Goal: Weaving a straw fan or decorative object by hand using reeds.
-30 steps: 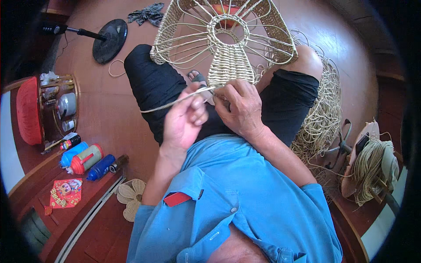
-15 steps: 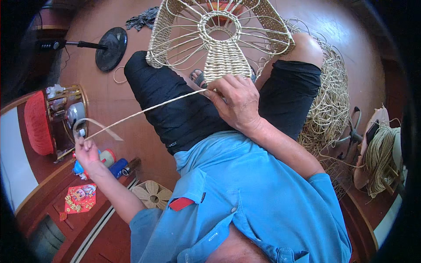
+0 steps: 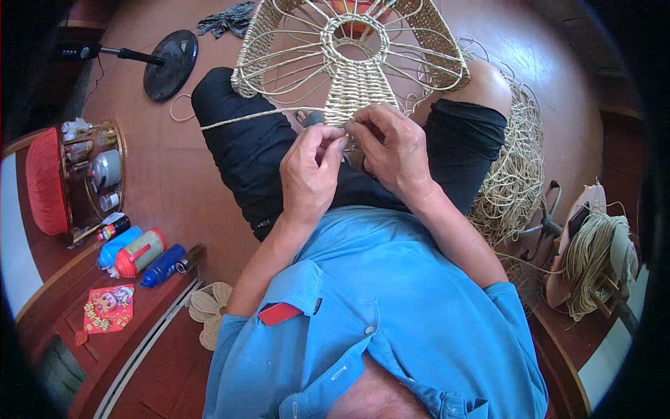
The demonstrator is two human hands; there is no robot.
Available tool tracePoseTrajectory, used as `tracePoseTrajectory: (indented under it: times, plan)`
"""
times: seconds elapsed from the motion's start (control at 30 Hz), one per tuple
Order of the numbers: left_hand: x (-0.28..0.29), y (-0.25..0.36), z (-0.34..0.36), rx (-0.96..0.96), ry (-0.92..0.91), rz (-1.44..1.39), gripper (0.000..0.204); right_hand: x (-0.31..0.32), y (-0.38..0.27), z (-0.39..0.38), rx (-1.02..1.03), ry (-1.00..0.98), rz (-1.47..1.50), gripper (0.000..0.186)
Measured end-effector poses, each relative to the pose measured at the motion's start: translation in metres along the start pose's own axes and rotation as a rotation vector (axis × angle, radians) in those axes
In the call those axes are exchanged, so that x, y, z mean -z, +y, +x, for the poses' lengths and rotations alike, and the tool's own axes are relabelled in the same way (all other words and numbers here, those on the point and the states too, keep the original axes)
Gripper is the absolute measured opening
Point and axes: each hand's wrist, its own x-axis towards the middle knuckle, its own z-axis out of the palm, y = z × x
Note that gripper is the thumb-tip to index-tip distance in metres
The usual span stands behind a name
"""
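A pale woven straw basket (image 3: 359, 94) rests between my knees, with a braided ring, looped spokes and a densely woven petal-like panel facing me. My right hand (image 3: 398, 150) is closed in a pinch at the panel's near edge. Beside it my left hand (image 3: 310, 167) has thumb and forefinger pressed together, its fingertips almost meeting the right ones. What lies between the left fingertips is too small to make out. From the panel's left side a twisted straw cord (image 3: 248, 119) stretches leftward over my thigh, its end loose.
A big heap of straw cord (image 3: 520, 160) lies on the floor at right, near a cord-wound reel (image 3: 597, 258). On the left are a black round stand base (image 3: 171, 64), a rack with a red cover (image 3: 47, 181), bottles (image 3: 139, 253) and a flower-shaped woven piece (image 3: 208, 311).
My left hand has come from far left, where it pulled the cord taut, to the panel's edge beside my right hand. The cord's outer end is now free.
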Motion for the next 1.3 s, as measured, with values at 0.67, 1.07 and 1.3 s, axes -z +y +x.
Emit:
tracePoseTrajectory:
  times: [0.67,1.07,1.3]
  plan:
    - [-0.006,0.001,-0.009,-0.297,-0.055,0.452,0.02,0.006,0.008,-0.026,-0.025,0.217,0.052,0.024]
    - [0.0,0.005,0.0,-0.041,-0.193,0.237,0.019,-0.001,0.021,-0.016,-0.738,-0.123,1.066,0.039]
    - [-0.005,0.002,-0.004,-0.111,-0.047,0.279,0.024,-0.007,0.015,-0.012,-0.77,-0.034,1.057,0.036]
